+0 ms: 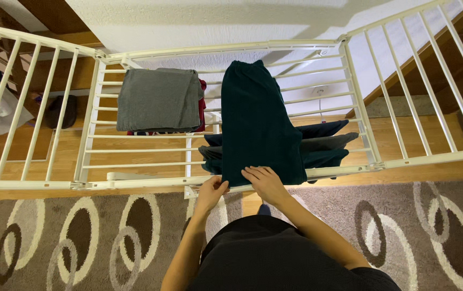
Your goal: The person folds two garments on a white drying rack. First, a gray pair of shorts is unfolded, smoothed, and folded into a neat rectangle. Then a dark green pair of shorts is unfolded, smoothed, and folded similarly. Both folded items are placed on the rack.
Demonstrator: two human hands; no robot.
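Left hand [211,189]: grips the near edge of the dark green garment [257,124]
Right hand [264,181]: open — flat on the garment
Rack [89,134]: white drying rack — grey cloth [159,99] beside

View: one head-worn camera, no second view to share with.
Position: above the person's own torso and forearms, at the near edge of the white metal-rod drying rack [226,51].
Facing: steeply downward and slightly forward, toward the wooden plank floor [134,156] and the grey rug with oval ring patterns [81,237].
Nearness: close; the rack spans nearly the whole frame width, wings cut by both edges.
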